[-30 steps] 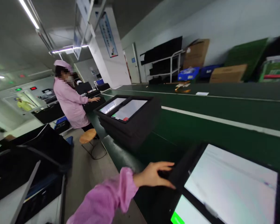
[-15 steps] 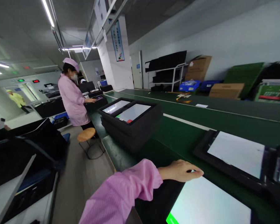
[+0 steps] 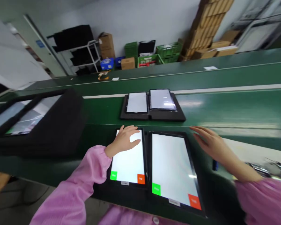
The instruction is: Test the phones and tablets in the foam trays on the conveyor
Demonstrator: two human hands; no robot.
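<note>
Two lit tablets lie side by side before me, a left tablet [image 3: 127,161] and a right tablet [image 3: 170,162]. Each has a white screen with a green box and a red box at its near corners. Over the upper part of the left tablet is my left hand [image 3: 124,141], open, fingers spread and holding nothing; contact with the glass cannot be made out. My right hand [image 3: 213,147] is open and empty, just right of the right tablet. Behind them, a black tray [image 3: 138,116] carries two more tablets with pale screens.
A black stack of trays [image 3: 61,131] with tablets on top stands at left. To the right, a white sheet [image 3: 245,150] bears shiny metal items, a small blue object [image 3: 215,165] beside it. Crates, boxes and a rack [image 3: 93,51] line the wall beyond the green bench.
The view has swung right and down, so the co-worker is out of sight. Both tablets before me now show fully. My right hand has come into view; my left hand remains over a screen.
</note>
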